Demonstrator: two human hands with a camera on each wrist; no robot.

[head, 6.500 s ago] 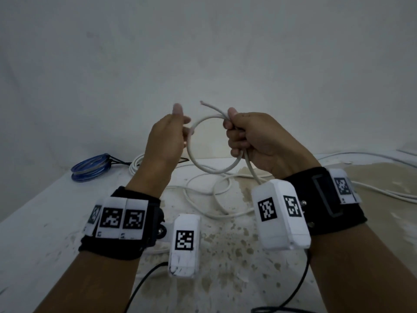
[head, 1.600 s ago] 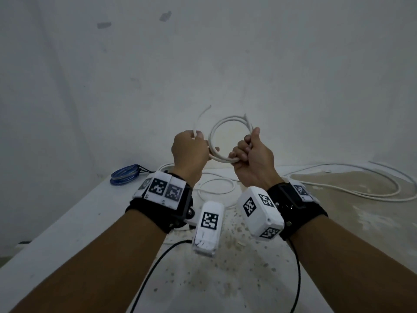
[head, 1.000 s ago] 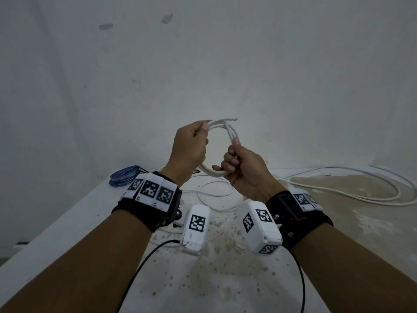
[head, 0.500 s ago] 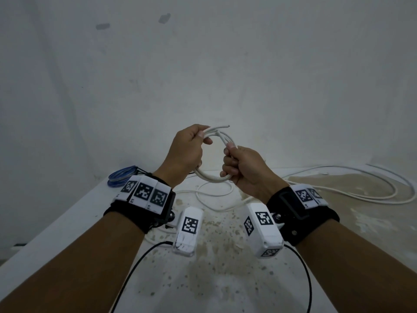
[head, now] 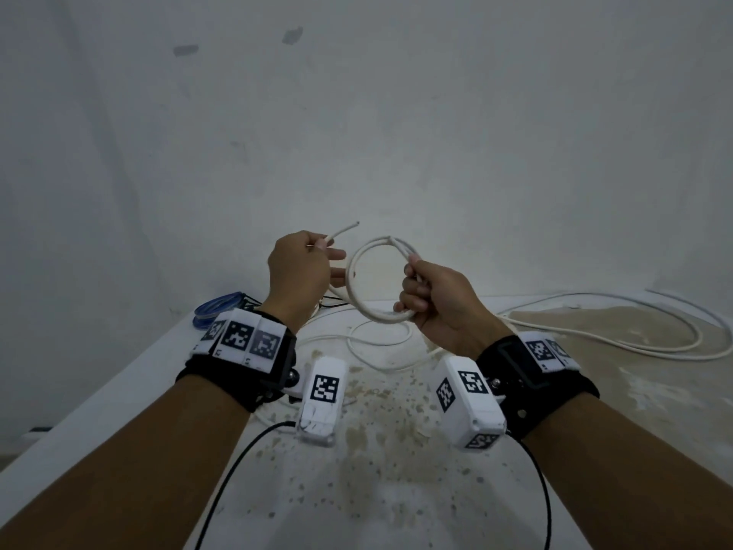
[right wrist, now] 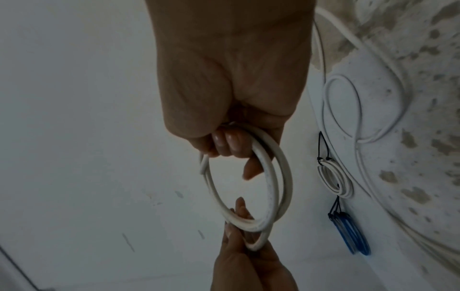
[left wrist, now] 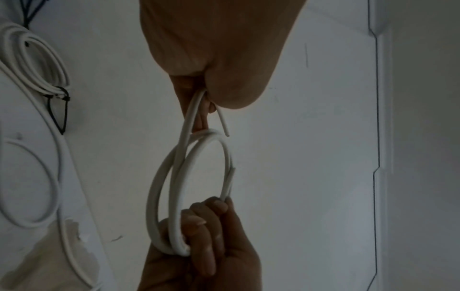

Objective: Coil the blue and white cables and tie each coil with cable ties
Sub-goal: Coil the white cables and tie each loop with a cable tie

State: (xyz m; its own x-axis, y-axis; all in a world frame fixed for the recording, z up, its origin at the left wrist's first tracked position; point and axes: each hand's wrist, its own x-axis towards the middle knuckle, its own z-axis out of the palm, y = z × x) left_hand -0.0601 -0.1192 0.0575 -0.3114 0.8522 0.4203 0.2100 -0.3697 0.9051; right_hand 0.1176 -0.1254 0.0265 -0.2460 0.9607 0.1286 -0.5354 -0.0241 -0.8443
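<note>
A small white cable coil (head: 354, 277) of two or three turns is held up in front of the wall. My right hand (head: 412, 287) grips its right side, fingers curled round the turns (right wrist: 281, 167). My left hand (head: 323, 252) pinches the cable near its free end (head: 345, 230), which sticks up to the right. Its other fingers lie straight against the coil's left side. In the left wrist view the cable runs from my left hand (left wrist: 211, 98) into the coil (left wrist: 159, 187). A blue coil (head: 216, 309) lies tied at the table's far left.
Loose white cable (head: 595, 331) trails over the stained white table (head: 396, 490) to the right and under my hands. A tied white coil (right wrist: 336, 181) with black cable ties (left wrist: 59, 110) lies beside the blue coil (right wrist: 353, 232). A wall stands close behind.
My hands have drawn apart. The left hand has moved left off the top of the coil with the free end, and the ring now stands open between the hands.
</note>
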